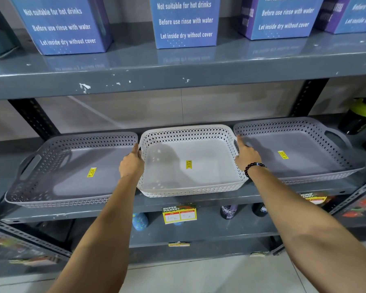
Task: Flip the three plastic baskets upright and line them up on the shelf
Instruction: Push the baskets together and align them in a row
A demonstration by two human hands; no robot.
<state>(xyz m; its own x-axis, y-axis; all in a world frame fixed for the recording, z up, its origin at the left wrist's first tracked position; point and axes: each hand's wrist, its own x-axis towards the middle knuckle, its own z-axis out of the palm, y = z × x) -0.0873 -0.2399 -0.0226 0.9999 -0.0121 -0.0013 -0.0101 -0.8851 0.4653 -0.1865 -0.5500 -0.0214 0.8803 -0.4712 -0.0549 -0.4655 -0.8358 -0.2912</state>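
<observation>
You've got all 3 baskets upright in a row on the middle shelf (148, 205). Your left hand (131, 163) grips the left wall of the white basket (190, 178), fingers curled over the rim; your right hand (247, 154) grips its right wall the same way, beaded bracelet (254, 167) at the wrist. Left grey basket (72, 182) sits just beside the white one, rims nearly touching at the back; right grey basket (304, 149) likewise on the other side, so little side room betw. them. White basket's front rim overhangs the shelf edge a bit; left grey one's front rim is at the edge too. Open wall space behind and above, under the upper shelf (177, 77).

Each basket has a yellow sticker on the floor, print too small to read. Shelf-edge tag (179, 213) reads "SUPER MARKET". Blue boxes (186, 22) up top read "Not suitable for hot drinks / Before use rinse with water / Let inside dry without cover".
</observation>
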